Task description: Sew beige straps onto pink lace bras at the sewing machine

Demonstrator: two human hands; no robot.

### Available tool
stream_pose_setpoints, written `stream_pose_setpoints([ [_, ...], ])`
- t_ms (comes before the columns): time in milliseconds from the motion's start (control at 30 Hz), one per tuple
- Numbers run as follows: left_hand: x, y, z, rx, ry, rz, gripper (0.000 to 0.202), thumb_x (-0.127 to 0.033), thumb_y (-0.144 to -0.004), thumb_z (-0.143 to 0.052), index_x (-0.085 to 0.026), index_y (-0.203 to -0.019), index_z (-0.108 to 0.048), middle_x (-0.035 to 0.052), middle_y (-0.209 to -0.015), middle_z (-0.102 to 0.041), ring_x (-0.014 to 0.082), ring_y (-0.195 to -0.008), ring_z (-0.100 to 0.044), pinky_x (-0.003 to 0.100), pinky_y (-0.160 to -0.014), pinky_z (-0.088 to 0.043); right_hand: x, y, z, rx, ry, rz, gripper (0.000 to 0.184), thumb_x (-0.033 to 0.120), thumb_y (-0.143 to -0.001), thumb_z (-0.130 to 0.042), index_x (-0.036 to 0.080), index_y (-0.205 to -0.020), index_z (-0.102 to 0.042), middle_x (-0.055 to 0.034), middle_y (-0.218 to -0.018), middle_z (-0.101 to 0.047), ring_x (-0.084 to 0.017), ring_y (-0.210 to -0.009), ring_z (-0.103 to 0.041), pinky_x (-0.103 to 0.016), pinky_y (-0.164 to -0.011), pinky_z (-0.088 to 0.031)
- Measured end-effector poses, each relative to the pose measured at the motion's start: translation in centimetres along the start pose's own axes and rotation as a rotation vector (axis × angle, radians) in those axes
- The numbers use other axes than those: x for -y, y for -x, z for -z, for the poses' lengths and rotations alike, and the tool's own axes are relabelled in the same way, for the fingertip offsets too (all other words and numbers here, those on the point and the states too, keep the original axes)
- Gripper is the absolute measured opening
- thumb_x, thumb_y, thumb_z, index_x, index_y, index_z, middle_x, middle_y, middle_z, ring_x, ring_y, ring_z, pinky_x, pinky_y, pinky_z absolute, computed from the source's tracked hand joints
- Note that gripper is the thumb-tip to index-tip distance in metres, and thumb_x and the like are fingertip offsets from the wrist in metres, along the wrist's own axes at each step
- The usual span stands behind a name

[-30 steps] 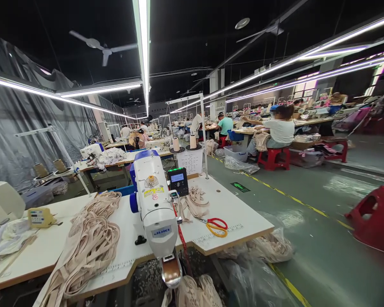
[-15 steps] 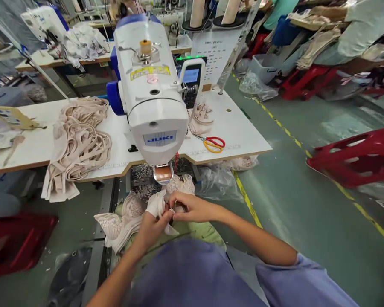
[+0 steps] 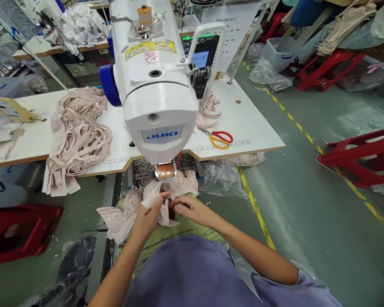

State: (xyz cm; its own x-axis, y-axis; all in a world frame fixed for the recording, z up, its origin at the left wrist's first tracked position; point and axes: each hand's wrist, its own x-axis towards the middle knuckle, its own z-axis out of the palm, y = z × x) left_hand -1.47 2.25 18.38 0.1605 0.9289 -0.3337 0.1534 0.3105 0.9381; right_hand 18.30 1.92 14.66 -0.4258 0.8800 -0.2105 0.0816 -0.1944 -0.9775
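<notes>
In front of my lap, my left hand (image 3: 149, 216) is closed on a pale pink lace bra (image 3: 152, 192), thumb on top of the fabric. Just to its right is my right hand (image 3: 193, 209), its fingers curled at the edge of the bra's hanging part; what they pinch, if anything, is hidden. More lace bra cups (image 3: 115, 219) lie bunched left of my hands, over a green cloth (image 3: 156, 243) on my lap. Directly beyond stands a white JUKI sewing machine (image 3: 161, 111), its head overhanging the lace.
On the white tabletop (image 3: 252, 123) lie red-and-yellow-handled scissors (image 3: 220, 138) and a small bundle of beige strips (image 3: 209, 113). A heap of beige straps (image 3: 80, 136) hangs over the front edge at left. Red stools (image 3: 361, 155) stand on the floor at both sides.
My hands have drawn slightly apart; the left moved left with the bra, and the right fingers came away from the left ones. The view has shifted closer to the machine.
</notes>
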Motion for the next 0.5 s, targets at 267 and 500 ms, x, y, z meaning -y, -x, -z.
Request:
stream_pose_setpoints([
  [267,0.5,0.6,-1.3,0.072,0.068,-0.028,0.042,-0.041,-0.073,-0.077,-0.014,-0.105,-0.073,0.0054,-0.086,-0.071,0.0207,-0.079,-0.063,0.029,-0.07,-0.05,-1.2,-0.1,-2.3,-0.154,-0.373,-0.213,0.044,0.059,-0.073,-0.072,0.018,-0.071,-0.057,0.006,-0.057,-0.042,-0.007,-0.049,-0.029,-0.023,-0.047,-0.023],
  [500,1.3,1.3,-1.9,0.066,0.225,-0.016,0.029,-0.04,-0.079,-0.073,-0.012,-0.088,-0.071,0.0011,-0.072,-0.066,0.015,-0.069,-0.059,0.026,-0.066,-0.047,-0.1,0.4,-1.6,-0.218,-0.076,-0.112,0.035,0.052,-0.083,-0.064,0.018,-0.076,-0.062,0.0022,-0.062,-0.048,-0.01,-0.054,-0.035,-0.024,-0.05,-0.028],
])
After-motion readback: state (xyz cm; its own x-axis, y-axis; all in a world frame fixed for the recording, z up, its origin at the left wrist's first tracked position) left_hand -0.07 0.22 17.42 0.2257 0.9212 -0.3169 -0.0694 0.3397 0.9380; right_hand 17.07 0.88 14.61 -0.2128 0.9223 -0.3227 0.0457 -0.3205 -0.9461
